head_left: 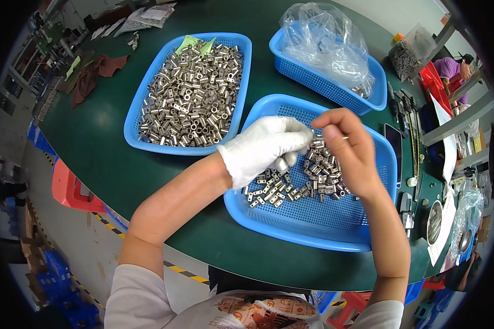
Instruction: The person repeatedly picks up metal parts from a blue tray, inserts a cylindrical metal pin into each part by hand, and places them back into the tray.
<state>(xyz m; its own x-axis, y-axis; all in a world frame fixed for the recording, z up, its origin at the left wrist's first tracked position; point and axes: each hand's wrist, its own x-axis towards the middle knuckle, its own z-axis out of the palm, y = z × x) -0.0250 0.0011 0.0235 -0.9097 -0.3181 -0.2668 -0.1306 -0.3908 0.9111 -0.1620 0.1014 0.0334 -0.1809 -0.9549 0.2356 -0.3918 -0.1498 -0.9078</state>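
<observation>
My left hand, in a white glove, is closed with its fingers curled above the near blue basket. Small shiny metal parts seem to show under its fingers. My bare right hand meets it fingertip to fingertip, thumb and forefinger bent in a pinch. A thin pale sliver shows beside the right thumb; what that hand holds is too small to name. Below both hands, many small metal blocks with holes lie loose on the basket's perforated floor, with a denser heap under the right hand.
A blue basket heaped with metal sleeves and a green slip stands at left. Behind, another blue basket holds clear plastic bags. A phone, screwdrivers and a round metal dish lie right. A person sits beyond.
</observation>
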